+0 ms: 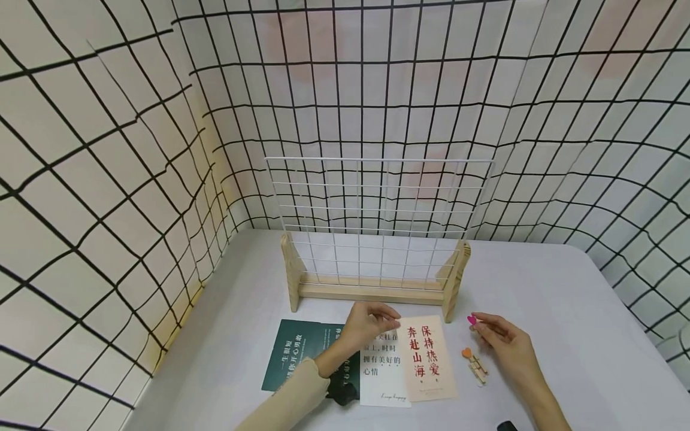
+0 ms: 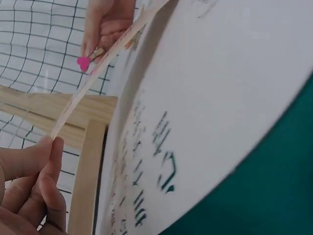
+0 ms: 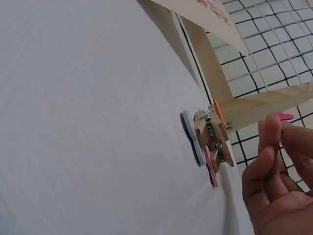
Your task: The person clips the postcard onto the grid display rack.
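Observation:
My left hand pinches the upper left corner of a cream card with red characters. In the left wrist view this card stands tilted, its held edge raised. Between thumb and fingertips, my right hand holds a small wooden clothespin with a pink heart; the left wrist view shows the heart and a bit of wood. Beside that hand lie several more small clothespins, one with an orange heart. A white card with dark characters lies under my left arm's side, partly overlapped by the cream card.
Behind the cards stands a white wire grid rack on a wooden base. Dark green cards lie at the left, partly hidden by the left forearm. Black netting lines the white walls around the white table.

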A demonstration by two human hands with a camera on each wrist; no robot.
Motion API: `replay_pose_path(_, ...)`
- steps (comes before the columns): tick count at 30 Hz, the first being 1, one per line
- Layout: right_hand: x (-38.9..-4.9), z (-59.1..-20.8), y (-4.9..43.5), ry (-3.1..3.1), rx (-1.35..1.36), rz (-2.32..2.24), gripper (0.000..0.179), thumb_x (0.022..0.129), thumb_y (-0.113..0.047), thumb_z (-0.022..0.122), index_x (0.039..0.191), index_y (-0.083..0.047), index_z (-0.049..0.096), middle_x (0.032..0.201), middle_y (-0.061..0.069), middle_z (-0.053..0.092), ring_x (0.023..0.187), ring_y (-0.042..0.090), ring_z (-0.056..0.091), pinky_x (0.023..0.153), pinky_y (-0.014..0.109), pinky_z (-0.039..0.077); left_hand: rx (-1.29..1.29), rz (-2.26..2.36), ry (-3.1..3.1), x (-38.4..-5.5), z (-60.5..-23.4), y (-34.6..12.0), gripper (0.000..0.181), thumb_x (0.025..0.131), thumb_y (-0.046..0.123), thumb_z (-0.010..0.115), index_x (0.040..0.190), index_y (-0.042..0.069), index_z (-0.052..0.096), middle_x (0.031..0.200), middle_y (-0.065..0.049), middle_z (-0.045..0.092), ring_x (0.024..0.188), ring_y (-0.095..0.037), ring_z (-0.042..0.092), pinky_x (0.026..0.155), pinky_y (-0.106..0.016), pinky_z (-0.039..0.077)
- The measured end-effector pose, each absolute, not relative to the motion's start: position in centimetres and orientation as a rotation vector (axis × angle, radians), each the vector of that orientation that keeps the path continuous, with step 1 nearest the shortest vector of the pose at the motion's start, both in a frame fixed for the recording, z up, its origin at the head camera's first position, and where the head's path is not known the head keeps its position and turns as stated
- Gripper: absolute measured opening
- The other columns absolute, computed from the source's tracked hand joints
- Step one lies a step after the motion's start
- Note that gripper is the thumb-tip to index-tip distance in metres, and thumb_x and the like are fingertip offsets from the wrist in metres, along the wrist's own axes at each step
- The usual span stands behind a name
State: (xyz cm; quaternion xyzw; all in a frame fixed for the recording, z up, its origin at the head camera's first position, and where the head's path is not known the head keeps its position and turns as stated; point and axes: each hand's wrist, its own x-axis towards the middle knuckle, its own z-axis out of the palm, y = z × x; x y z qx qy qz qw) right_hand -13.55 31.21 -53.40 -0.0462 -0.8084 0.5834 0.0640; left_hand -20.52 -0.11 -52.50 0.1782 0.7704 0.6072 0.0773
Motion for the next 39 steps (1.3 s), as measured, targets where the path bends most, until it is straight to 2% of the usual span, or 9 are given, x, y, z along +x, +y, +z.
replay_pose_path(4,-13.5,-53.4,31.0,-2.326,-0.096,1.954,0.038,0.104,-0.019,0.064,0.132,0.006,0.062,0.098,-0.013,0.078,0.080,0.007,0.074,0.073,0.022,0.059,0.489,1.843,2.358,-20.6,-51.7,-0.8,0.005,0.087,0.014,0.084,0.092,0.012,0.083,0.091,-0.008,0.080,0.069,-0.005,0.054,0.065,-0.018,0.042)
replay_pose_path(8,-13.4,-53.3,31.0,-2.130,-0.051,2.272,0.022,0.105,-0.014,0.060,0.123,-0.010,0.071,0.100,-0.009,0.079,0.084,0.006,0.074,0.077,0.021,0.059,0.453,1.843,2.374,-20.7,-51.0,-1.6,0.006,0.089,0.017,0.082,0.094,0.014,0.083,0.098,-0.006,0.080,0.075,-0.007,0.056,0.069,-0.020,0.043)
replay_pose_path(11,-13.3,-53.3,31.0,-1.943,-0.007,2.555,0.026,0.108,-0.010,0.053,0.117,-0.020,0.075,0.104,-0.007,0.078,0.089,0.005,0.073,0.081,0.019,0.059,0.427,1.833,2.393,-20.8,-50.7,-2.2,0.006,0.089,0.019,0.082,0.095,0.017,0.083,0.099,-0.004,0.080,0.076,-0.008,0.056,0.071,-0.022,0.043)
replay_pose_path(19,-13.6,-52.5,30.8,-1.509,0.275,3.085,0.041,0.115,-0.012,0.028,0.129,-0.009,0.067,0.126,0.002,0.074,0.112,0.014,0.072,0.095,0.027,0.058,0.404,1.837,2.432,-21.1,-50.3,-3.6,0.007,0.088,0.019,0.083,0.095,0.017,0.083,0.093,-0.003,0.079,0.076,-0.009,0.057,0.073,-0.022,0.044)
replay_pose_path(23,-13.8,-51.8,30.2,-1.542,0.275,3.077,0.040,0.115,-0.016,0.030,0.130,-0.006,0.066,0.129,0.005,0.073,0.116,0.017,0.072,0.097,0.028,0.057,0.404,1.840,2.436,-21.2,-50.3,-4.0,0.007,0.089,0.019,0.083,0.095,0.017,0.083,0.093,-0.003,0.079,0.077,-0.009,0.057,0.074,-0.023,0.044)
replay_pose_path(29,-13.6,-51.1,29.0,-1.978,-0.097,2.696,0.027,0.111,-0.024,0.050,0.119,-0.019,0.075,0.113,-0.007,0.078,0.100,0.008,0.076,0.083,0.023,0.060,0.408,1.869,2.428,-21.3,-49.9,-4.9,0.006,0.089,0.016,0.082,0.095,0.015,0.083,0.095,-0.005,0.079,0.077,-0.009,0.057,0.073,-0.022,0.044)
replay_pose_path(33,-13.6,-50.9,28.7,-2.082,-0.222,2.556,0.023,0.108,-0.024,0.056,0.113,-0.020,0.078,0.105,-0.014,0.077,0.082,0.002,0.068,0.069,0.022,0.059,0.414,1.897,2.437,-21.6,-49.2,-5.8,0.008,0.088,0.016,0.083,0.095,0.012,0.083,0.096,-0.007,0.080,0.078,-0.009,0.058,0.073,-0.022,0.045)
replay_pose_path(36,-13.6,-50.9,28.7,-2.075,-0.227,2.540,0.022,0.107,-0.021,0.058,0.107,-0.023,0.080,0.096,-0.016,0.074,0.067,-0.001,0.053,0.053,0.016,0.046,0.404,1.912,2.452,-21.9,-48.5,-6.5,0.010,0.087,0.015,0.084,0.095,0.011,0.083,0.096,-0.008,0.081,0.077,-0.009,0.059,0.072,-0.022,0.044)
replay_pose_path(39,-13.6,-50.9,28.7,-2.075,-0.171,2.522,0.023,0.107,-0.019,0.058,0.104,-0.022,0.080,0.087,-0.016,0.072,0.057,-0.001,0.042,0.048,0.024,0.022,0.406,1.926,2.479,-22.2,-47.8,-7.3,0.010,0.087,0.014,0.084,0.095,0.010,0.083,0.094,-0.009,0.081,0.077,-0.008,0.058,0.070,-0.021,0.043)
